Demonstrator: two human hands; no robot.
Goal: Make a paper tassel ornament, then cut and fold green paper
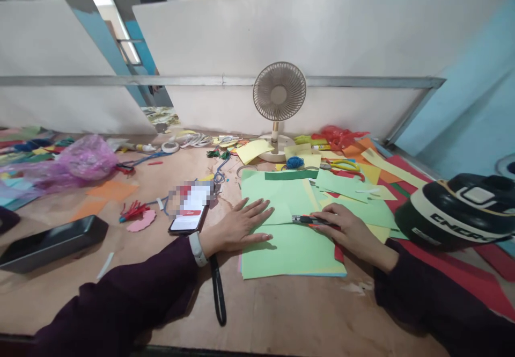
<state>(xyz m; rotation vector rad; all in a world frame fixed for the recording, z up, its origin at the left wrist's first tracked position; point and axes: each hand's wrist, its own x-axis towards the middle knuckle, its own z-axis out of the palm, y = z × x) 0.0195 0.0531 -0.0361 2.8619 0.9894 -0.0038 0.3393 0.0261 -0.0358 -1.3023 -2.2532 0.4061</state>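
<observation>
My left hand lies flat on the left side of a stack of light green paper, its fingers apart. A white band circles that wrist. In my right hand is a utility knife, its tip pointing left over the middle of the green paper. Yellow, blue and pink sheet edges show under the green one. A dark green paper strip lies across the top edge of the stack. Something red pokes out below my right hand, partly hidden by it.
Left of the stack lie a phone, a black strap and a dark oblong box. A small fan stands at the back. Yellow-handled scissors lie behind the stack. A black-and-white jug and red paper are on the right.
</observation>
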